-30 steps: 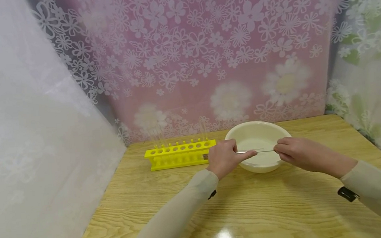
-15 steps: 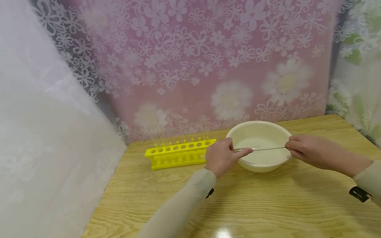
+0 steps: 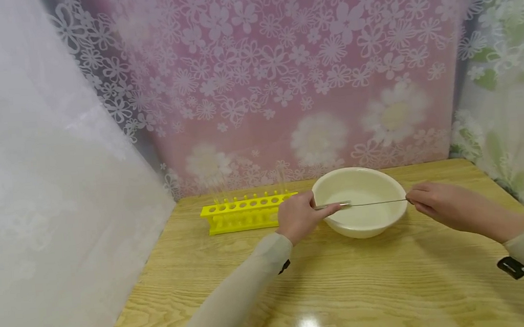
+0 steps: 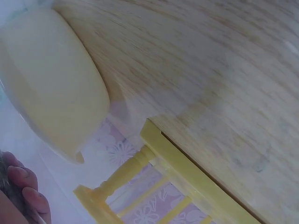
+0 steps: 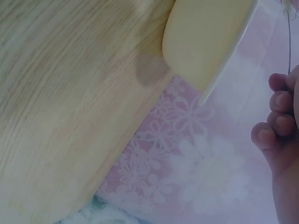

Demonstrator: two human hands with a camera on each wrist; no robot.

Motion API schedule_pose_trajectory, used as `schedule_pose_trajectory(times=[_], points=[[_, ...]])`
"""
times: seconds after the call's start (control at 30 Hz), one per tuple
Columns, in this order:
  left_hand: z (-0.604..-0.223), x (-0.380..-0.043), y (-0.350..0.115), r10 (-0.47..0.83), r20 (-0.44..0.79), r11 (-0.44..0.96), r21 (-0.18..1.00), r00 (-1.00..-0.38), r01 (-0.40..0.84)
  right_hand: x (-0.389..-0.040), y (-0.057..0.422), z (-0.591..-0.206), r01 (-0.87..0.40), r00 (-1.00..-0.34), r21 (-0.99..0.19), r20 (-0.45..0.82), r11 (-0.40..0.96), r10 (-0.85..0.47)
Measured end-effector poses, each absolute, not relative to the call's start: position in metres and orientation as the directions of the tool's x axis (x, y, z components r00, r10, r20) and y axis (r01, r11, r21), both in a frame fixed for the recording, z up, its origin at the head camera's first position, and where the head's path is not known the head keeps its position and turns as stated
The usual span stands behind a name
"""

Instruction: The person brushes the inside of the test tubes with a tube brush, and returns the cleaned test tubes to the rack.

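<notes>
My left hand (image 3: 297, 214) grips a clear glass test tube (image 3: 345, 204), held level over the bowl with its mouth to the right. A thin twisted wire handle (image 3: 380, 203) of a test tube brush runs out of that mouth. The wire's end is pinched by my right hand (image 3: 448, 210), just past the bowl's right rim. The right wrist view shows the wire (image 5: 289, 44) between the curled fingertips and the glass mouth. In the left wrist view, fingers (image 4: 35, 198) wrap round the tube, with something dark inside it. Below both hands stands a cream bowl (image 3: 359, 227).
A yellow test tube rack (image 3: 242, 204) stands left of the bowl, close by my left hand, with several clear tubes upright in it. The wood-grain table (image 3: 346, 290) extends toward me. Flowered sheets (image 3: 301, 78) hang behind and at the sides.
My right hand has moved to the right, drawing more of the brush's wire out of the tube. The left hand has shifted slightly left with the tube.
</notes>
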State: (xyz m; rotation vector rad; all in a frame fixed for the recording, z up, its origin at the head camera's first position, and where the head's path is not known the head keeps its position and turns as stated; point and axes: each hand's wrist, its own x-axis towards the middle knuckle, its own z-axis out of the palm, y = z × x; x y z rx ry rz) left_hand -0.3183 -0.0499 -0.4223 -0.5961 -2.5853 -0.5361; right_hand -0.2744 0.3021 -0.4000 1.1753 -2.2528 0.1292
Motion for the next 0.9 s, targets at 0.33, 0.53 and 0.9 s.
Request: schedule_pose_trajectory(times=[0.33,0.53,0.9], points=[[-0.426,-0.32,-0.054,0.292,0.481,0.841,0.282,-0.827,0.461,-0.269,0.321,-0.395,-0.721,-0.485,0.198,0.54,0.664,-0.688],[-0.425,-0.325,-0.059,0.296,0.495,0.844,0.265,-0.817,0.466,-0.267,0.332,-0.394,-0.663,-0.594,0.156,0.485,0.732,-0.642],[-0.424,-0.323,-0.059,0.289,0.497,0.849,0.261,-0.818,0.459,-0.265,0.33,-0.399,-0.637,-0.673,-0.018,0.501,0.77,-0.544]])
